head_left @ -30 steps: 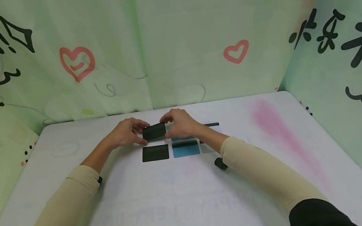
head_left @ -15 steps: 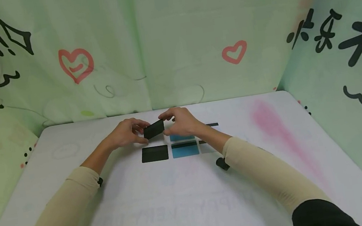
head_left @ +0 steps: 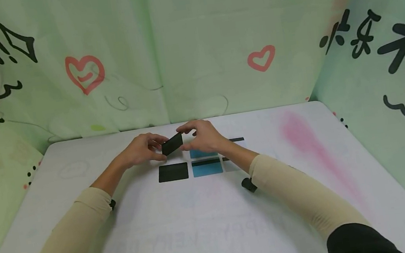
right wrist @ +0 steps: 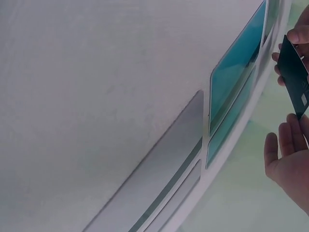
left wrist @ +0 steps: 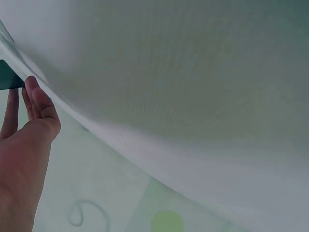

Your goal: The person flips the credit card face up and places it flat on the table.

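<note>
Between both hands a dark card (head_left: pixel 171 144) is held just above the table, tilted with its right end higher. My left hand (head_left: pixel 141 149) pinches the card's left end with thumb and fingers. At the opposite end, my right hand (head_left: pixel 202 137) holds the card by its edges. In the right wrist view, small light marks show on the dark card (right wrist: pixel 293 77). Another dark card (head_left: pixel 172 172) lies flat just in front. To its right are a blue card (head_left: pixel 207 168) with a black stripe and a second blue card (head_left: pixel 203 152), partly hidden by the right hand.
Pale grey cards with dark stripes lie further right, such as the near pale card (right wrist: pixel 164 164), partly covered by the right forearm in the head view. The white table (head_left: pixel 185 224) ends at a green curtain (head_left: pixel 193 58) behind the hands. Side curtains flank it.
The held card has risen a little at its right end and tilted more. Both hands have stayed in nearly the same place, still holding it.
</note>
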Demonstrator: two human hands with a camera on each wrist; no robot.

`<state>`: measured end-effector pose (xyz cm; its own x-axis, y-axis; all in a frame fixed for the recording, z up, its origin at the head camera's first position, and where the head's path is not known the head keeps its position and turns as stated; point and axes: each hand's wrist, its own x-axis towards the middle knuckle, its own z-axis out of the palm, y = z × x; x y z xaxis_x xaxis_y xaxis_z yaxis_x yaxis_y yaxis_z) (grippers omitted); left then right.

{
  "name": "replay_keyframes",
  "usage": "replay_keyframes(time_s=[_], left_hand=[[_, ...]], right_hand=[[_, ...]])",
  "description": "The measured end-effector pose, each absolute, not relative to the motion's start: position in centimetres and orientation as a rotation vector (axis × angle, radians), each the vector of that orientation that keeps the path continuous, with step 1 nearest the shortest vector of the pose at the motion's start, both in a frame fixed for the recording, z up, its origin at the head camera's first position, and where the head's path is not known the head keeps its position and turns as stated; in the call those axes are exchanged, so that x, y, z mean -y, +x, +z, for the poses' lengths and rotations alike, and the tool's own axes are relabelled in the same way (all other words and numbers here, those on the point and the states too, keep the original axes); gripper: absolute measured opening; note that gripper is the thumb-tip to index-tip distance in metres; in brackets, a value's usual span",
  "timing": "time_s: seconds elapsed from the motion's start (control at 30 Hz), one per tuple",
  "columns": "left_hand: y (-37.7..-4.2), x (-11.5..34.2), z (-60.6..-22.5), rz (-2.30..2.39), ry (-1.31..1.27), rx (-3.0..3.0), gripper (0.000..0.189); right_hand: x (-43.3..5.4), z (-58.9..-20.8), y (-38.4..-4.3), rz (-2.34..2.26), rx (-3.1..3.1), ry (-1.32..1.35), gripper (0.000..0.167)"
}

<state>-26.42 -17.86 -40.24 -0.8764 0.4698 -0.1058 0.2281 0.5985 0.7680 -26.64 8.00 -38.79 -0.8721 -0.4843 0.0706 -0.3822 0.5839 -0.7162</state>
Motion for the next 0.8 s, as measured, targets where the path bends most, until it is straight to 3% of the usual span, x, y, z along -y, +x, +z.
replay_keyframes(time_s=[0.8], left_hand=[[-26.4,18.6,-40.6,1.210,0.570,-2.525,0.069]], right_hand=[[-9.1,-38.5,-26.7,-1.270,-2.675,-0.686,0.050]])
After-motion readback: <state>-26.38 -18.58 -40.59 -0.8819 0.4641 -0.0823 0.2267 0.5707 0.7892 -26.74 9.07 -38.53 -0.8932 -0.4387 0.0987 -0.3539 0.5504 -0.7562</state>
